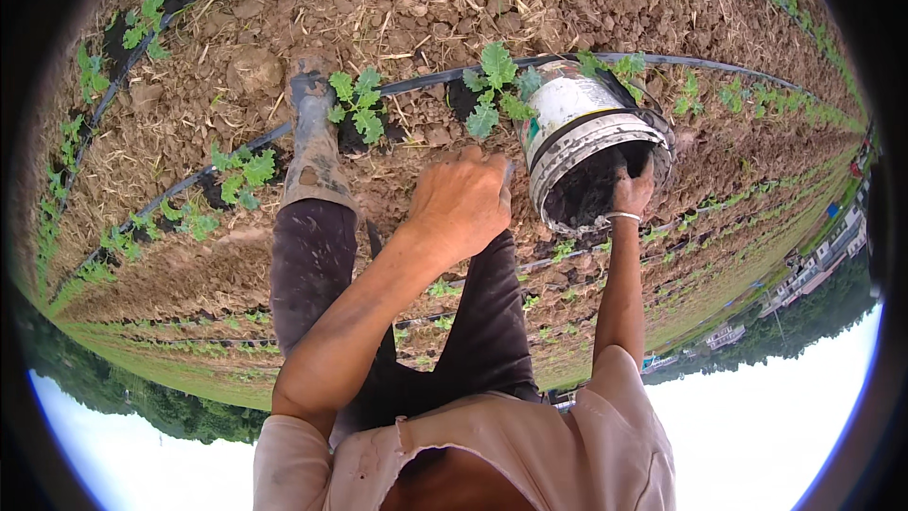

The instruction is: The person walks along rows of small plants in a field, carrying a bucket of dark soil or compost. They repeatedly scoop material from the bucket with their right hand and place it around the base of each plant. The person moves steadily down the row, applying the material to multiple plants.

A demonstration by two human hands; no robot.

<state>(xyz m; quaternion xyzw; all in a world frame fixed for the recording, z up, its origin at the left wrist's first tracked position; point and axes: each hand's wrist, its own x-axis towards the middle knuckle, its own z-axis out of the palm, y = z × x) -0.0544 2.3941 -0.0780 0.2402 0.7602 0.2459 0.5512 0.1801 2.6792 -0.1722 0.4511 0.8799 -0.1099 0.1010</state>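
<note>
My left hand [462, 197] is closed in a fist in front of my legs, above the soil. A small greyish bit shows at its edge, but what it holds, if anything, is hidden. My right hand [634, 191], with a pale bracelet on the wrist, reaches into a dirty white bucket [572, 95]. The bucket lies tilted with its mouth toward me. Dark, crumbly material [586, 191] lines its inside, and my right fingertips are hidden in there. Just left of the bucket grows a leafy green seedling [497, 80], and another seedling [361, 106] stands near my boot.
A black drip hose [426, 81] runs along the seedling row, past my muddy boot [312, 132] and behind the bucket. Straw and clods cover the brown soil [397, 9]. More plant rows curve away on both sides. Buildings [818, 265] and wooded hills stand far off.
</note>
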